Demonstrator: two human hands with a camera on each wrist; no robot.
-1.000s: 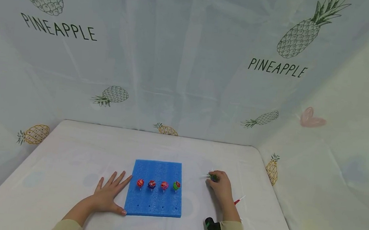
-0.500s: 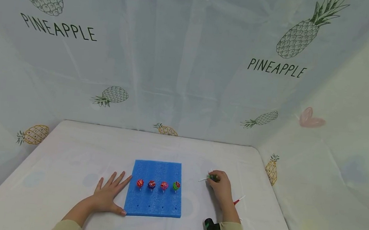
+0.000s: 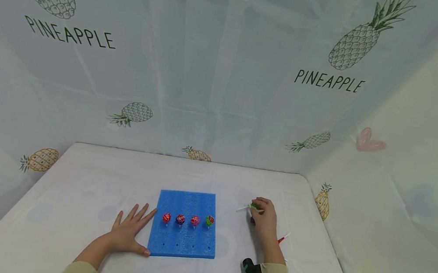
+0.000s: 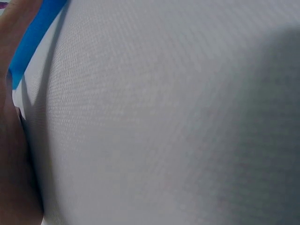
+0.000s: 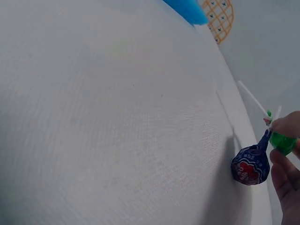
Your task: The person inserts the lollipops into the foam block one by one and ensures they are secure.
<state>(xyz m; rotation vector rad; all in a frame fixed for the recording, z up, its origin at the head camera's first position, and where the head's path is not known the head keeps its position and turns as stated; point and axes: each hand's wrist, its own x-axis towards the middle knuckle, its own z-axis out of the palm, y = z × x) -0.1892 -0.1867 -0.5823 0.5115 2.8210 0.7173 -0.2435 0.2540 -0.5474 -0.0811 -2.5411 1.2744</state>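
Note:
My right hand [image 3: 266,218] pinches a green-wrapped lollipop [image 3: 254,205] between thumb and fingers, its white stick pointing left. Next to it in the right wrist view, a dark blue lollipop [image 5: 251,166] overlaps the thumb near its stick. My left hand [image 3: 126,234] lies with fingers spread on the white table, index fingertip and thumb at the left edge of a blue foam board [image 3: 186,203]. Across the board's middle stands a row of lollipops: a red one [image 3: 166,217], a dark blue-and-red one [image 3: 180,219], a pink one [image 3: 195,220] and a green-and-red one [image 3: 209,220].
Small holes [image 3: 177,244] run along the board's near side. A red lollipop [image 3: 281,239] lies partly behind my right forearm, its stick pointing away. Pineapple-printed cloth [image 3: 223,88] rises behind and beside the table. Black devices are worn at both wrists.
My right hand has shifted slightly away from me, with the green lollipop pinched. More of its white stick shows now, and a dark lollipop has come into sight below the fingers. Left hand unchanged.

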